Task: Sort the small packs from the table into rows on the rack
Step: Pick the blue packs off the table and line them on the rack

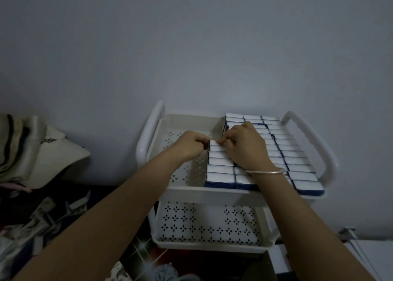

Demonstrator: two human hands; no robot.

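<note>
A grey wall is standing behind the white rack (212,246). Small packs (293,154) are filling the 3 o'clock side of its top tray (191,192). The left hand (190,145) and right hand (244,148) are together pinching one pack (213,143) at the 12 o'clock end of the 9 o'clock row.

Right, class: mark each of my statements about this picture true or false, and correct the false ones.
1. The left hand and the right hand both pinch a pack over the top tray. True.
2. The packs stand on the lower shelf. False: they stand in rows in the top tray; the lower shelf shows none.
3. A bangle is on the right wrist. True.
4. The rows fill the tray's left side. False: they fill its right side; the left side shows bare perforated floor.
</note>
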